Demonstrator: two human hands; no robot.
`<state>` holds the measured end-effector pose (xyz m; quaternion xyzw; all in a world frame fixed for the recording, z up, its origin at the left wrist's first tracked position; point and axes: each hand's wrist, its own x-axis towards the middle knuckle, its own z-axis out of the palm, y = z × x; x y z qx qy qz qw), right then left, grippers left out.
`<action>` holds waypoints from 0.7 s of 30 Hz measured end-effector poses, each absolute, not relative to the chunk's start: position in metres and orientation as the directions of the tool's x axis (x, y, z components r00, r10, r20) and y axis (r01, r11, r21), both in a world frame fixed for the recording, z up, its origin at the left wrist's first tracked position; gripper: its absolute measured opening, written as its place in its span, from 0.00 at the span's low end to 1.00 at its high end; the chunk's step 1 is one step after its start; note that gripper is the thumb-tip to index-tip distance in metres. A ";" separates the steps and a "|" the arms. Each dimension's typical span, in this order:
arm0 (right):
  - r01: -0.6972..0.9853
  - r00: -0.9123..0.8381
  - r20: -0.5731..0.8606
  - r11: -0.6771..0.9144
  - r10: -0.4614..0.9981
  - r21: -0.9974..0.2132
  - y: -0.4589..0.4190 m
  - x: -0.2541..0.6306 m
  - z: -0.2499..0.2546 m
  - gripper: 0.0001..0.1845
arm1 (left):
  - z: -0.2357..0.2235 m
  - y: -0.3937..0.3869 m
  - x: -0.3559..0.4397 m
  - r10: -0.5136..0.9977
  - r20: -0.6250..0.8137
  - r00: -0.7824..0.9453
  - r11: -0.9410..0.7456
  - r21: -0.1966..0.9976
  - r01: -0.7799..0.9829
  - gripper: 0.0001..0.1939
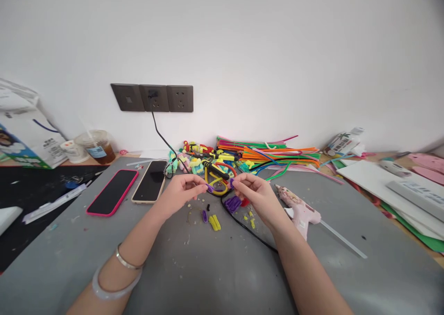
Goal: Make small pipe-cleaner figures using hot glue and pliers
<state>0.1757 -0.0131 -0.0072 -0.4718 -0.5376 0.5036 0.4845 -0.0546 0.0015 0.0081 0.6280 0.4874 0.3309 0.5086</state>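
Note:
My left hand [181, 194] pinches a small purple pipe cleaner piece [210, 188] between thumb and fingertips. Facing it, my right hand [255, 195] is closed on another bit of purple pipe cleaner [231, 183]; whether both bits join I cannot tell. Just under my right fingers lies a purple pipe cleaner bundle [233, 204]. Nearer me on the grey mat [194, 268] are a purple loop [204, 216] and a folded yellow piece [214, 222]. Behind the hands, pliers with a black-and-yellow handle [218, 170] rest among yellow and red loops.
A pink glue gun [301, 209] with its glue stick lies right of my right hand, its black cord [248, 229] crossing the mat. Two phones [113, 194] lie left. Coloured pipe cleaners [277, 155] are heaped along the wall. A drink cup [97, 147] stands back left.

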 end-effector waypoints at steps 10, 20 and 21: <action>0.607 -0.403 0.301 0.499 0.864 -0.619 -0.024 0.155 -0.011 0.04 | 0.013 0.007 -0.064 0.988 -0.017 0.154 -0.009 0.986 0.166 0.15; 0.667 -0.465 0.317 0.563 0.826 -0.488 -0.035 0.143 -0.016 0.06 | 0.012 0.013 -0.072 1.000 0.021 0.021 -0.023 0.996 0.089 0.14; 0.662 -0.495 0.312 0.585 0.811 -0.468 -0.037 0.140 -0.018 0.09 | 0.012 0.012 -0.072 0.999 0.024 0.025 -0.026 0.995 0.094 0.14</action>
